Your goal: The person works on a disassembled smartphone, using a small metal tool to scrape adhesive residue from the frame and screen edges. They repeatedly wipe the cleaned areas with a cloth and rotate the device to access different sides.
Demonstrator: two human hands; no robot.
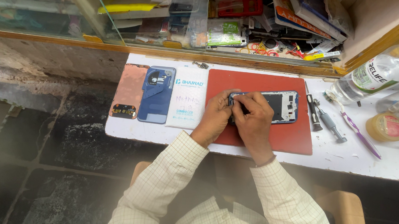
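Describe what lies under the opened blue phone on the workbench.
The opened blue phone rests on a red mat on the white bench. The left hand and right hand cover its left end, hiding the mat beneath.

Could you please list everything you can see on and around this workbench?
opened phone: one, blue frame, on the mat, under both hands
mat: one, red, middle of the bench
back cover: one, blue, left of the mat
copper panel: one, far left of the bench
white packet: one, between cover and mat
screwdrivers: two, dark and grey, right of the mat
toothbrush: one, purple, right
bottle: one, clear, lying at right
tape roll: one, yellowish, far right
bench: one, white
left hand: one, on the phone's left end
right hand: one, fingers on the phone
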